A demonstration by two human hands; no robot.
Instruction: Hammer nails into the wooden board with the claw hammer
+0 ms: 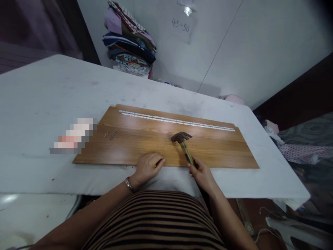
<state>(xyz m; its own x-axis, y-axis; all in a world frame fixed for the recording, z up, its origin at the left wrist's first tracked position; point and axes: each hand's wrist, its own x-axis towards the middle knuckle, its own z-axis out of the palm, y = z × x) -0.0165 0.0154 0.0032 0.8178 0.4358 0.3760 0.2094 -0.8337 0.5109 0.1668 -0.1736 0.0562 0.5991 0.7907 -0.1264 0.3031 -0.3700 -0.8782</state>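
- One claw hammer [184,147], handle gripped in the right hand's [203,174] fingers, head just past them above the wooden board [223,151].
- Left hand [148,166] sits at the board's near edge, fingers curled in, honestly can't tell if they're pinching anything.
- Some loose nails [112,135], well left of those fingers.
- Two white strips [179,122] beyond both hands' fingers.

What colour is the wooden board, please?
The wooden board is brown with streaky grain, best seen in the head view.
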